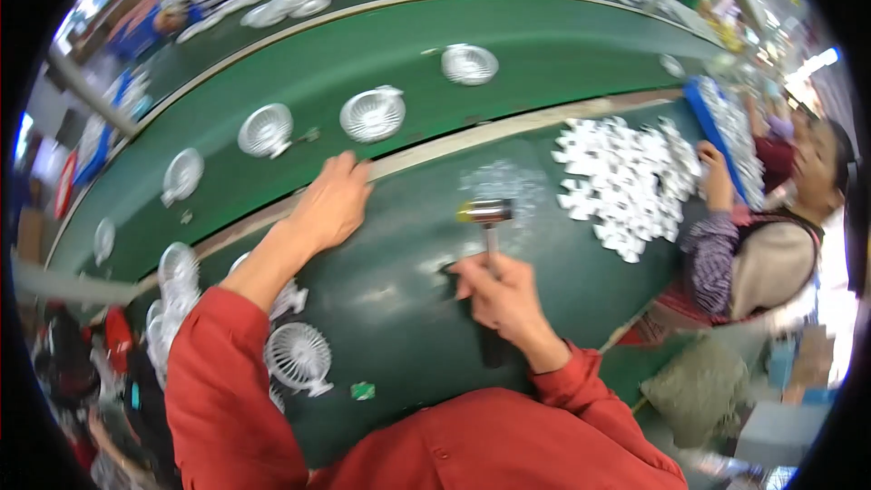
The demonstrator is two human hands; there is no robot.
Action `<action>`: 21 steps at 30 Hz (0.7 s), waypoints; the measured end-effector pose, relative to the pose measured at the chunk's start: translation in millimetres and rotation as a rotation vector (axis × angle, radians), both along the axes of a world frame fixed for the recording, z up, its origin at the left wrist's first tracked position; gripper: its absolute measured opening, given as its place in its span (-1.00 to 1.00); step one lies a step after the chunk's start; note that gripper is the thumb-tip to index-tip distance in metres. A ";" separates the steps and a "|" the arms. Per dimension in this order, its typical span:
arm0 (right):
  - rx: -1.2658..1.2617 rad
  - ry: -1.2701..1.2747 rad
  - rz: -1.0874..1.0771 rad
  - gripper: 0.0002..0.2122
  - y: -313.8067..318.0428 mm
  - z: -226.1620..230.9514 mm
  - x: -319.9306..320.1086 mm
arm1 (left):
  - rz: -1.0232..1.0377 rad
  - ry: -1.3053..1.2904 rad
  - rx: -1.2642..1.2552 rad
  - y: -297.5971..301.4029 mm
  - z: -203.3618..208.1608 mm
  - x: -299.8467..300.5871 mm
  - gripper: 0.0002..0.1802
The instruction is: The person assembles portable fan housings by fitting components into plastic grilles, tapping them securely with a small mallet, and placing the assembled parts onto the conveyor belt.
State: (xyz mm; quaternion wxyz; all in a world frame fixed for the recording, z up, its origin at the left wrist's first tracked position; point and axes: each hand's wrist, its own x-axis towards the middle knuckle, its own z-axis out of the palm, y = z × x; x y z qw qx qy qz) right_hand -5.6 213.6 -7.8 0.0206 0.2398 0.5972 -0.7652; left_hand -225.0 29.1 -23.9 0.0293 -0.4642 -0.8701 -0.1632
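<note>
My right hand [504, 299] is closed around a hammer [491, 210] above the green worktop. The hammer's metal head, yellowish at one end, points away from me, and a dark handle end shows below my hand. Over the strip between the worktop and the conveyor, my left hand [336, 200] reaches out with its fingers extended and nothing visible in them. The nearest white round fan grille on the belt [373, 115] lies just beyond it. Another fan grille [299, 357] rests beside my left forearm, partly among others that my sleeve hides.
Small white plastic parts [626, 177] are heaped at the right, near a co-worker's hand [717, 177] and a blue tray [712, 132]. Clear small pieces [504, 183] lie mid-table. A green chip [363, 391] sits near me. The green conveyor [544, 50] carries several grilles.
</note>
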 end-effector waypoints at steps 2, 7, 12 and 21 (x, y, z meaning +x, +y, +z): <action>0.057 -0.043 0.035 -0.83 -3.2 -11.9 -2.5 | -0.015 0.272 -0.170 -12.2 -24.8 1.3 -0.71; -0.058 -0.035 -0.009 -0.81 16.0 -13.4 6.7 | 0.014 0.410 -0.231 -8.6 -47.0 22.6 -0.64; -0.081 0.003 -0.031 -0.82 25.1 -8.2 15.4 | -0.074 0.397 -0.210 -0.9 -31.3 17.8 -0.64; -0.142 0.057 -0.128 -0.78 44.9 -6.6 25.4 | -0.156 -0.018 0.192 55.6 -2.1 71.4 -0.57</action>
